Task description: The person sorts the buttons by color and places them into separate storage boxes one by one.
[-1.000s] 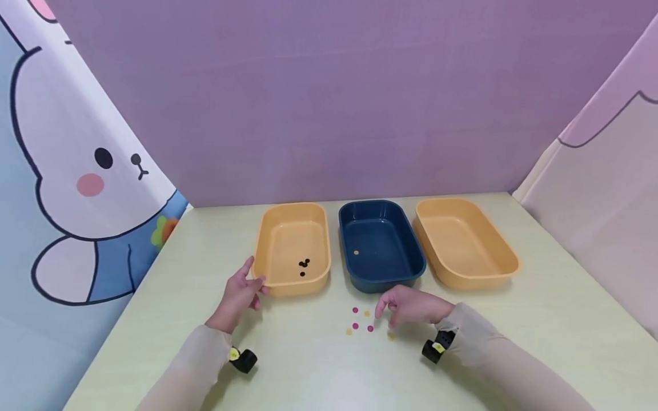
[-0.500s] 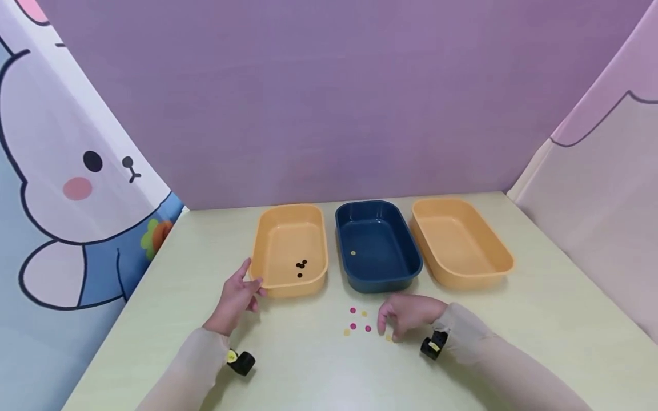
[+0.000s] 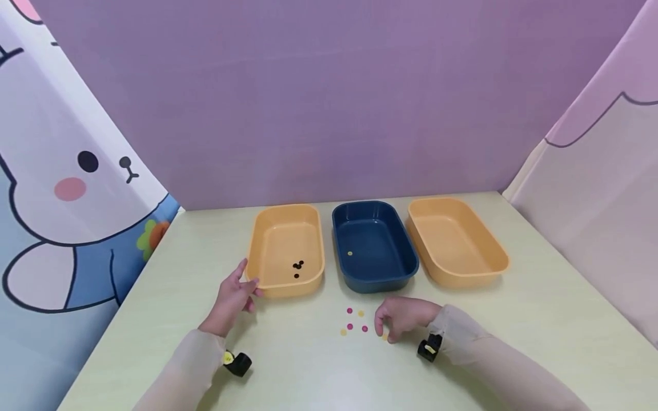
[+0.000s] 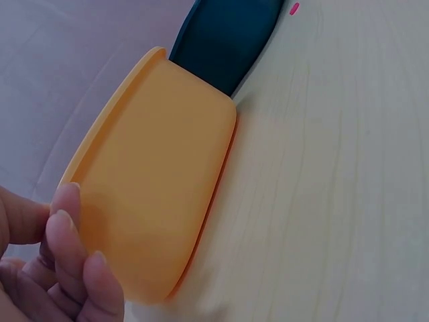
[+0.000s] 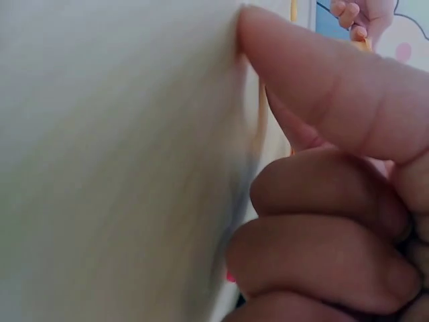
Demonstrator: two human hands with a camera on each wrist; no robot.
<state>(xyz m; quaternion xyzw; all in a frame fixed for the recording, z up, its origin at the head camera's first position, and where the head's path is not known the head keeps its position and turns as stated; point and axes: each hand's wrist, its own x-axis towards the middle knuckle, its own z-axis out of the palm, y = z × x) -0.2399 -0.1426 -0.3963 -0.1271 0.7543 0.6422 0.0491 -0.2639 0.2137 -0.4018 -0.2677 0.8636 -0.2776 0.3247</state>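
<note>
At the near left corner of the left orange-yellow tray (image 3: 285, 290), my left hand (image 3: 231, 298) holds the rim. Its thumb lies over the edge and its other fingertips (image 4: 102, 272) are at the outer wall. My right hand (image 3: 403, 317) is low on the table, index finger and thumb on either side of a small yellow disc (image 3: 384, 337); I cannot tell whether they pinch it. In the right wrist view the thumb (image 5: 322, 80) reaches down to the tabletop and the other fingers are curled. Pink discs (image 3: 364, 329) and yellow discs (image 3: 343, 332) lie just left of it.
Several black discs (image 3: 296, 275) lie in the left tray. Beside it stands a dark blue tray (image 3: 377, 282) with one yellow disc (image 3: 350, 253) inside. A second orange-yellow tray (image 3: 457, 240) stands at the right. Behind them rises a purple cloth wall (image 3: 339, 114).
My right hand has come down and toward me from beside the discs onto the nearest yellow one. The left hand keeps its place on the tray. The head view has shifted slightly.
</note>
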